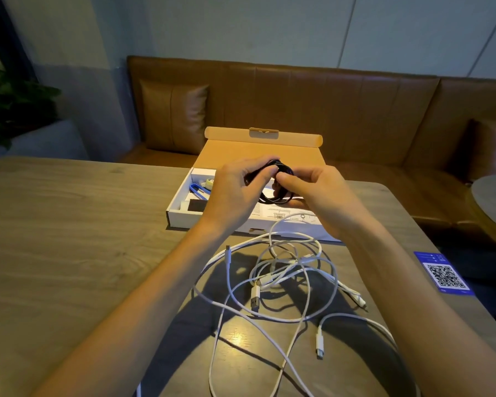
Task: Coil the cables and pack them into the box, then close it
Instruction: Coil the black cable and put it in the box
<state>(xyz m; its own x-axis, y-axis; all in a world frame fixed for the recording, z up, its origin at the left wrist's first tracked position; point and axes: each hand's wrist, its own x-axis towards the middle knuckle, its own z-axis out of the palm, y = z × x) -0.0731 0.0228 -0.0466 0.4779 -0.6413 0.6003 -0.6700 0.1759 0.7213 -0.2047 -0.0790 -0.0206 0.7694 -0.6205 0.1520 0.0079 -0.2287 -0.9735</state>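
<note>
My left hand (235,193) and right hand (312,187) both grip a coiled black cable (272,196) above the open white cardboard box (212,219).

No word, brand or number can be read anywhere. The one clear sign is a black-and-white QR code on a blue card (443,274). The card lies flat on the table (69,224), to the right of the right hand (312,190) and nearer the person, beside the right forearm. Above the code the card carries a few short white lines and small marks, too small to make out. Inside the open box (184,219) a white printed sheet (267,213) lies directly beneath the left hand (235,193), the right hand and the black cable (272,197) they hold. It shows line drawings and fine print, too small and blurred to read.
</note>
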